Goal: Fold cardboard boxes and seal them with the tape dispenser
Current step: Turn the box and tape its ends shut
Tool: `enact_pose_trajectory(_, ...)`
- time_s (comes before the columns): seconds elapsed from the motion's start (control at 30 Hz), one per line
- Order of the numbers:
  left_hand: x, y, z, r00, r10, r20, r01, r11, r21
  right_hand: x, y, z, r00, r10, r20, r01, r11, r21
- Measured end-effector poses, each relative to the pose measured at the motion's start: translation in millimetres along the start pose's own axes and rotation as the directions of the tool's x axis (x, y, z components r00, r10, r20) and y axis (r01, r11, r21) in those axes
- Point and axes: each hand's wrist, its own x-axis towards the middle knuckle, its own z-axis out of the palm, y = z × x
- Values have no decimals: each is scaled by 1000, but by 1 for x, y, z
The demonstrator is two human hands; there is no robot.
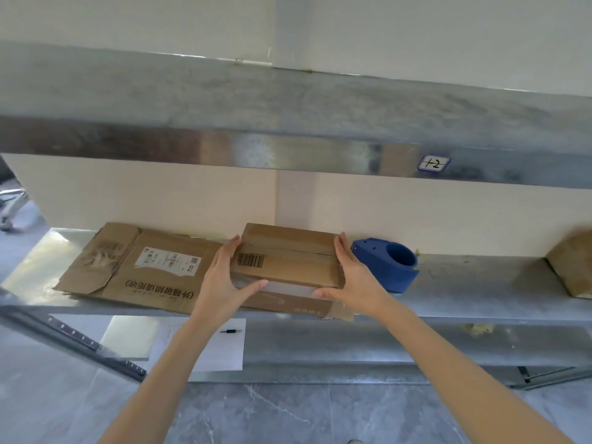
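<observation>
A small folded cardboard box with a barcode and a centre seam on top sits on a metal shelf, on top of a flattened cardboard sheet. My left hand holds the box's left end, fingers along the side and thumb on the near face. My right hand holds the right end the same way. Clear tape shows along the box's near face. A blue tape dispenser stands on the shelf just right of my right hand.
The metal shelf runs left to right against a pale wall, with another shelf overhead bearing a "1-2" label. Another cardboard piece lies at the far right. White paper and a pen lie on the lower level.
</observation>
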Motion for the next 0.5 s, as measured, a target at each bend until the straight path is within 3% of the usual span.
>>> enact_pose_trajectory(0.07,1,0,6,998,15,59,-15,1000,-13,0,0,3,1000,-3,14,3,1000,3)
enact_pose_trajectory(0.2,-1,-1,15,1000,9,13,-8,998,-70,-3,0,10,1000,-17,14,17,999,29)
enact_pose_trajectory(0.5,-2,-2,17,999,-14,-41,9,992,-125,-13,-1,30,984,12,-177,14,990,141)
